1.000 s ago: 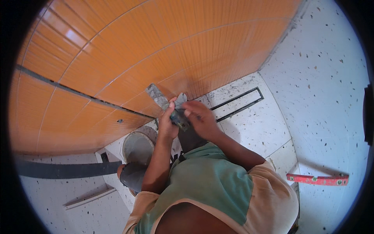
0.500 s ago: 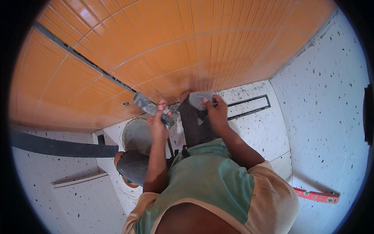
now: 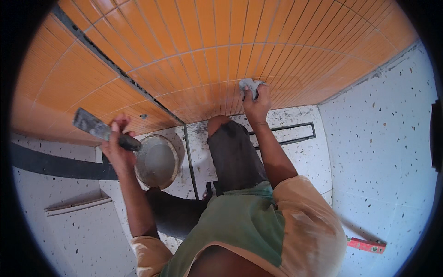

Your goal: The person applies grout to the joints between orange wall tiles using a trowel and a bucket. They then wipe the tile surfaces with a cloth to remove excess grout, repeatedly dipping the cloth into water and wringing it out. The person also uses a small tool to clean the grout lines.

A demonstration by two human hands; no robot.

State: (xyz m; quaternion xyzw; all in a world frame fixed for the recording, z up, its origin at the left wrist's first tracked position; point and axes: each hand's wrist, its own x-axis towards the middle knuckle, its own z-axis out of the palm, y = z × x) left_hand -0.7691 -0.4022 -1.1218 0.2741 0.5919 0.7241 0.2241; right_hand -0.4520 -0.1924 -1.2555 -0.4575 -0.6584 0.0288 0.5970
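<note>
My left hand (image 3: 117, 150) is closed round the dark handle of a putty knife (image 3: 93, 124). Its wide blade, smeared grey, points up and left in front of the orange tiled wall (image 3: 207, 57); some fingers stick out past the handle. My right hand (image 3: 257, 108) grips a crumpled grey cloth (image 3: 250, 86) at the lower part of that wall, seemingly against the tiles. Narrow upright grooves and pale joints cross the tiles there. Below and right of my left hand stands a round bucket (image 3: 177, 162) with grey, wet-looking contents.
A long dark-framed drain slot (image 3: 300, 135) lies in the speckled white floor near the wall. The red spirit level (image 3: 366, 245) rests at the lower right. A dark curved band (image 3: 60, 164) reaches in from the left. My bent knee (image 3: 218, 124) is close to the wall.
My right hand has moved up with the cloth, onto the wall. My left hand has swung left and down with the putty knife, away from the right. The view has shifted slightly.
</note>
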